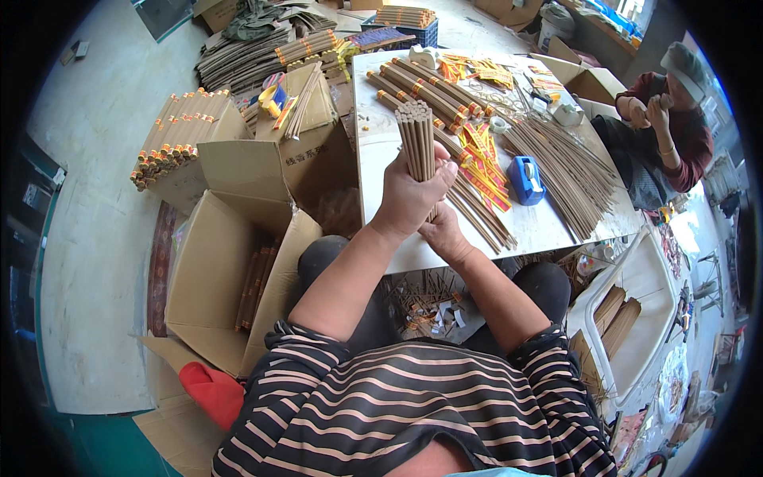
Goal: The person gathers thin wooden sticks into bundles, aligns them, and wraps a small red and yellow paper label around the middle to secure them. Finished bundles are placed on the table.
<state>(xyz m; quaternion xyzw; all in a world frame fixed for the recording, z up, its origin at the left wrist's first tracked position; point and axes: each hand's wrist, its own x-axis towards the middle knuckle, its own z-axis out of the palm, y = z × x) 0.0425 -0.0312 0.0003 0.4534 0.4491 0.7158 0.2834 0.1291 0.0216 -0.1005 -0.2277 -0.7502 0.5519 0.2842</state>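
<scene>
A thick bundle of brown incense sticks stands roughly upright above the near edge of the white table. My left hand is wrapped around its middle. Lower down, my right hand closes around its bottom end, partly hidden behind the left wrist. Beside my hands lie red and yellow paper labels and a few loose incense sticks. A blue tape dispenser sits to their right, near a wide spread of loose incense sticks. Banded incense bundles lie farther back.
At my left is an open cardboard box with dark bundles inside. Banded bundles are piled behind it. A white tub holding sticks stands at right. Another person sits past the table's right side. Scraps litter the floor below.
</scene>
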